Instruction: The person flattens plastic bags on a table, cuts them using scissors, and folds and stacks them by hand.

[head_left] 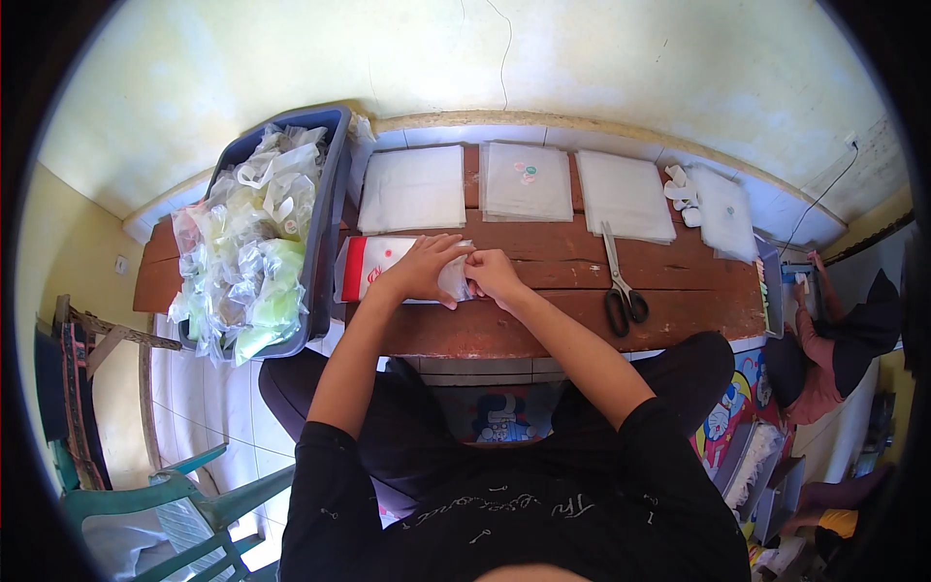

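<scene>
A clear plastic packet with a red-and-white printed face (355,269) lies flat on the brown wooden table (543,320). My left hand (427,268) rests on top of it with the fingers stretched out. At the packet's right end, my right hand (493,275) has thumb and fingers pinched on the clear plastic edge, close to the left fingertips. Part of the packet is hidden under my hands. Black-handled scissors (622,291) lie with blades apart to the right of my hands.
On my left stands a grey tub (328,218) heaped with crumpled plastic bags (257,233). Along the wall lie flat stacks of clear bags (412,187), (527,194), (624,196), (720,215) and white rolls (682,192). A green chair (194,504) stands lower left; another person (819,354) is at right.
</scene>
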{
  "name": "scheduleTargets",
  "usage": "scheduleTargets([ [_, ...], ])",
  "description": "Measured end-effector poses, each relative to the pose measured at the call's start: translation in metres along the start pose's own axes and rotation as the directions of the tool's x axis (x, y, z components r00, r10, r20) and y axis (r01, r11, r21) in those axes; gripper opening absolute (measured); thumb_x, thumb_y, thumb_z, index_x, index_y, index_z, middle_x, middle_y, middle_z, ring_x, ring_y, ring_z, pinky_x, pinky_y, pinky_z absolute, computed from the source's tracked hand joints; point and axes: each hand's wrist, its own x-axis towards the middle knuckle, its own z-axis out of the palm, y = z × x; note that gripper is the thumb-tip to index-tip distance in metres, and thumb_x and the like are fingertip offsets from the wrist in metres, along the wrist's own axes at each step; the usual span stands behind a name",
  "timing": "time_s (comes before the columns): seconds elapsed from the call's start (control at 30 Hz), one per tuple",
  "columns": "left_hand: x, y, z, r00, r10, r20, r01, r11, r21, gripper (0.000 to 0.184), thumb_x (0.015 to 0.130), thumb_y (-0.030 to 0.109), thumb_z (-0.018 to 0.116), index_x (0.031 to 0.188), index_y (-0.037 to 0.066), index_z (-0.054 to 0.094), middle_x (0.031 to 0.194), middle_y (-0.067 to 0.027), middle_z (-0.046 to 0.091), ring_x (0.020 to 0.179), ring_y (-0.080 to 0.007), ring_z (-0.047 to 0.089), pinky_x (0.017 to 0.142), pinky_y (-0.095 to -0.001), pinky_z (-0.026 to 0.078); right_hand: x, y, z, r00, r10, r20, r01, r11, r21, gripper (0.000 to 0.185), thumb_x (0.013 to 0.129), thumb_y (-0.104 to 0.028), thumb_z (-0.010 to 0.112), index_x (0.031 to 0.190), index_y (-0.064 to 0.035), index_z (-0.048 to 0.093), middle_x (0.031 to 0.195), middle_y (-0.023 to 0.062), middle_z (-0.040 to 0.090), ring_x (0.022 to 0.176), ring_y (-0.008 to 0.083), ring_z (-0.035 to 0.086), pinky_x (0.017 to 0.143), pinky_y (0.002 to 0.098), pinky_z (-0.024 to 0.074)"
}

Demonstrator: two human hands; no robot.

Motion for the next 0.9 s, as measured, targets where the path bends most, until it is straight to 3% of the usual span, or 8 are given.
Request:
scheduleTargets([
  [0.2,0.001,0.001,0.001,1.000,-0.012,0.011,0.011,1.000,0.027,0.105,0.050,0.034,0.091,0.143,0.017,0.046,0.152,-0.0152,0.035,0.141,-0.0375,0.029,0.117,-0.0481,0.023,0.002,0.005,-0.007,0.999,-0.002,0.034,-0.003,0.987,0.163,0.007,0.086,-0.004,0.062,0.087,0.0028,0.065,0.072,0.0079,0.064,0.051,0.0127,0.060,0.042,0.0257,0.0432],
  [0.43,0.001,0.002,-0.002,1.000,-0.005,-0.003,0.004,1.000,-0.013,0.105,0.050,0.033,0.091,0.143,0.017,0.046,0.152,-0.0150,0.035,0.141,-0.0374,0.029,0.117,-0.0476,0.023,-0.007,0.000,-0.003,0.998,-0.051,-0.041,0.058,0.979,0.194,0.004,0.083,-0.001,0.064,0.086,0.0017,0.062,0.070,0.0059,0.062,0.050,0.0123,0.058,0.042,0.0256,0.0428],
  [0.6,0.001,0.003,-0.002,1.000,-0.020,0.015,0.019,1.000,0.009,0.105,0.051,0.033,0.091,0.143,0.016,0.045,0.152,-0.0151,0.035,0.141,-0.0373,0.029,0.117,-0.0477,0.023,-0.005,0.004,-0.005,0.996,-0.056,0.071,0.031,0.952,0.304,0.008,0.082,-0.001,0.066,0.088,0.0010,0.061,0.070,0.0064,0.062,0.049,0.0116,0.058,0.041,0.0241,0.0433],
  [0.7,0.000,0.002,-0.001,1.000,-0.002,-0.004,0.002,1.000,0.009,0.105,0.050,0.032,0.091,0.143,0.017,0.045,0.151,-0.0156,0.037,0.140,-0.0377,0.030,0.116,-0.0478,0.023,-0.015,-0.011,-0.003,0.996,0.021,0.087,-0.044,0.961,0.272,0.010,0.083,-0.003,0.069,0.087,0.0014,0.061,0.070,0.0070,0.062,0.049,0.0113,0.057,0.041,0.0234,0.0435],
  [0.83,0.000,0.004,-0.005,0.999,0.017,-0.032,-0.018,0.999,-0.034,0.101,0.049,0.031,0.092,0.139,0.015,0.047,0.149,-0.0160,0.039,0.139,-0.0382,0.032,0.115,-0.0477,0.024,-0.013,-0.008,0.000,0.997,-0.018,0.077,-0.003,0.963,0.270,0.016,0.082,-0.008,0.074,0.087,0.0016,0.061,0.068,0.0068,0.063,0.048,0.0112,0.057,0.040,0.0232,0.0439],
  [0.9,0.000,0.005,-0.004,0.999,0.022,-0.044,-0.024,0.999,-0.039,0.098,0.048,0.030,0.092,0.134,0.013,0.048,0.147,-0.0160,0.041,0.137,-0.0376,0.035,0.114,-0.0473,0.026,-0.012,-0.006,0.005,1.000,-0.013,0.008,0.012,0.995,0.095,0.023,0.081,-0.013,0.078,0.090,-0.0004,0.061,0.070,0.0057,0.063,0.048,0.0104,0.057,0.040,0.0223,0.0428],
])
